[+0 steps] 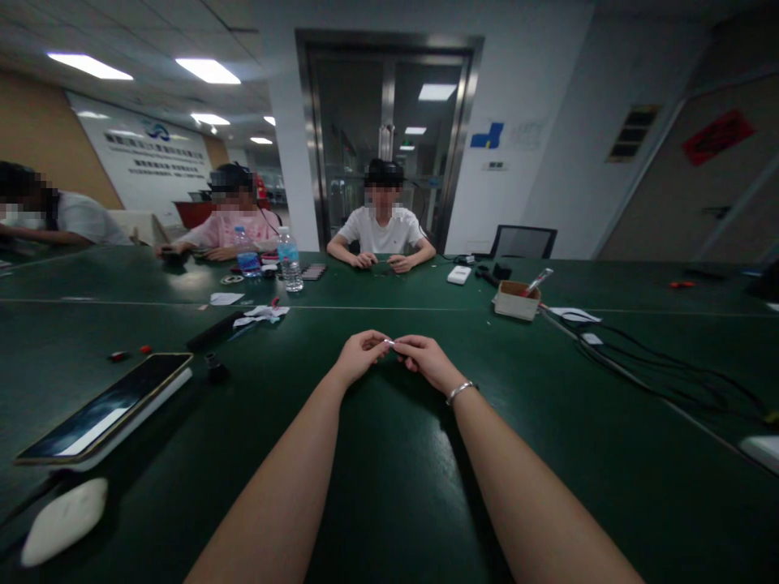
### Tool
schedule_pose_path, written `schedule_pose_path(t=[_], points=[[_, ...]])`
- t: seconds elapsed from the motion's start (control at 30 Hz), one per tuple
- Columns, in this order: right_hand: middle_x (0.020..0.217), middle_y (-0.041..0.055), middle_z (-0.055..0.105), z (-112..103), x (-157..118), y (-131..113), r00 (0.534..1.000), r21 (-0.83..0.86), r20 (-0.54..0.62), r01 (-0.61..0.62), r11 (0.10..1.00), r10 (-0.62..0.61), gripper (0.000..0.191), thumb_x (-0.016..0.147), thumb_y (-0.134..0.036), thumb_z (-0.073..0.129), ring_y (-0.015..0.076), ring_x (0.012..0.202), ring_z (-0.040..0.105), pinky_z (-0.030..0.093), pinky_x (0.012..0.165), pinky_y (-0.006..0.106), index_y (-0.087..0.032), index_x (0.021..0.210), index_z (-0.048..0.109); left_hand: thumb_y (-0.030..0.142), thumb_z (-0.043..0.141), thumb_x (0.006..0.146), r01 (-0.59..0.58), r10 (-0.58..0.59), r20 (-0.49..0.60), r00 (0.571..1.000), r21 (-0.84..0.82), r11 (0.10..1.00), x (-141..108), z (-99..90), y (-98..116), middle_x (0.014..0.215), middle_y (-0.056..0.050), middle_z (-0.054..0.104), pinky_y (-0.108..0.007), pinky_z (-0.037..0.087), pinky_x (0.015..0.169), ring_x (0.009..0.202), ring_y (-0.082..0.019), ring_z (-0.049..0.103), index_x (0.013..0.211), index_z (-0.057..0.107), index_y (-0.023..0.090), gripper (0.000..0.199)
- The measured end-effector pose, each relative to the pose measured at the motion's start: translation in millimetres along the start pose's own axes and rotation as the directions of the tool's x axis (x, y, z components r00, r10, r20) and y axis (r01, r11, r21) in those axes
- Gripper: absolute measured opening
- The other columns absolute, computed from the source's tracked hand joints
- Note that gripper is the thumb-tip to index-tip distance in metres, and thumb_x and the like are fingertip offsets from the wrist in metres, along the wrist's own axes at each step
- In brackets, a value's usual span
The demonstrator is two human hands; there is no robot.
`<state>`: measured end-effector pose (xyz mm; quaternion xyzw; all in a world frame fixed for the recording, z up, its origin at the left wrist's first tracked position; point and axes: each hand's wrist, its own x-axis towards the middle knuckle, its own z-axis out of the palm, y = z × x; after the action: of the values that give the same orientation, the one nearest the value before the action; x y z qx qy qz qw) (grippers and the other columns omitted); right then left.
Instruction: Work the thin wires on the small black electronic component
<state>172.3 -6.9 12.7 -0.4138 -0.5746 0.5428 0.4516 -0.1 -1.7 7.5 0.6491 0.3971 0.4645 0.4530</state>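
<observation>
Over the middle of the green table [389, 487], my two hands meet at their fingertips. My left hand [363, 355] is closed, its thumb and fingers pinching a small shiny silvery piece [388, 341]. From the other side, my right hand [426, 358] also pinches at this piece, with its remaining fingers curled under. A silver bangle is on the right wrist. The piece is too small and too covered by fingers to name its kind.
Left lie a phone [109, 410] on a white box, a white mouse-shaped object [65, 521] and paper scraps. Bottles [290, 264] stand farther back. A small open box [516, 304] and black cables [675, 357] are to the right. Several people sit around the table.
</observation>
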Motion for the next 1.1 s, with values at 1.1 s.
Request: schedule_pose_path(t=[1.1], points=[[0.062,-0.0024,0.057,7.4,-3.2,1.2,0.996,-0.251,0.035,0.089,0.964,-0.083,0.024,0.076,-0.031,0.064,0.0055,0.045,0.049,0.036,0.039,0.016,-0.014,0.091,0.06,0.064,0.033,0.083,0.044,-0.027,-0.046,0.999,0.412,0.91,-1.2,4.6,-0.2,0.056,0.0,0.057,-0.026,0.037,0.057,0.055,-0.013,0.053,0.064,0.06,0.017,0.057]])
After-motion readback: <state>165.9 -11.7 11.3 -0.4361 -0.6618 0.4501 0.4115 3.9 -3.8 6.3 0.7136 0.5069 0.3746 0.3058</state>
